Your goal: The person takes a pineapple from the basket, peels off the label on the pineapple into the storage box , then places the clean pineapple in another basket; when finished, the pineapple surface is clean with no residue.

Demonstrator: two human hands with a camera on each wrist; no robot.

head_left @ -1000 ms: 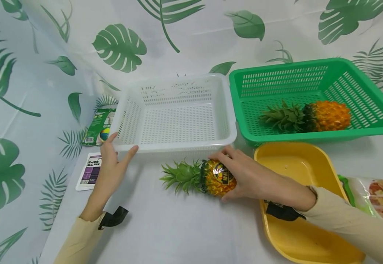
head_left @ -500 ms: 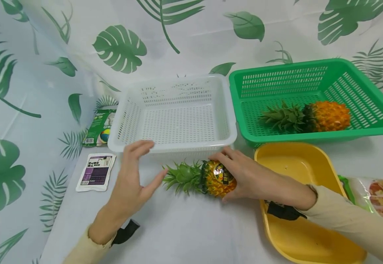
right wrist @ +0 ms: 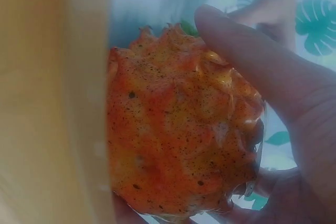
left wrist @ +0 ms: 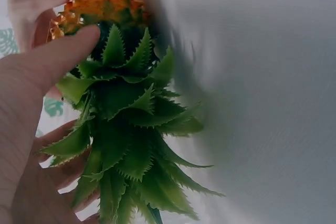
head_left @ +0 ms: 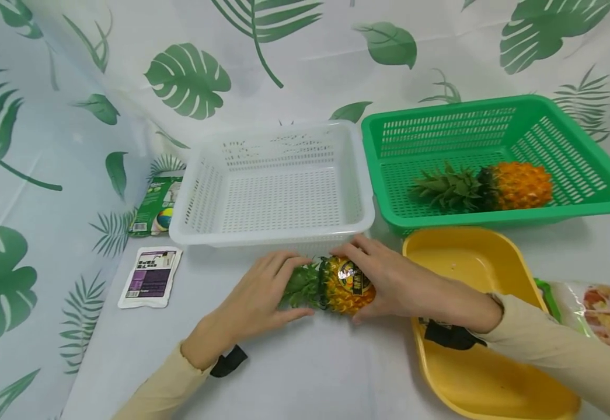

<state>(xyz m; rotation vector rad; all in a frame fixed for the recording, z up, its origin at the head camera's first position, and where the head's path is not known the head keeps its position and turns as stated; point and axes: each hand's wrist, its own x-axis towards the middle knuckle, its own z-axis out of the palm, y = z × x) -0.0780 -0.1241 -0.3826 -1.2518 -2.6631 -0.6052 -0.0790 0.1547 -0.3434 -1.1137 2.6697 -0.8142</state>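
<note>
A small pineapple [head_left: 344,284] lies on its side on the white tablecloth, its green crown pointing left and a round label on its fruit. My right hand [head_left: 401,280] grips the orange fruit from the right, thumb on the near side and fingers on the far side. Around the leafy crown [left wrist: 131,114] curls my left hand [head_left: 254,297], its thumb by the base of the leaves and its fingers partly hidden behind them. The right wrist view shows the spiny fruit [right wrist: 178,124] in clear wrap between thumb and fingers.
Behind the pineapple stands a white basket [head_left: 270,236]. A green basket [head_left: 499,219] at the back right holds another pineapple [head_left: 520,185]. A yellow basin [head_left: 499,373] sits under my right forearm. Packets [head_left: 150,277] lie at left, a clear bag [head_left: 609,315] at right.
My left hand has left the white basket's front left corner and come right and nearer, to the pineapple's crown. The right hand stays on the fruit.
</note>
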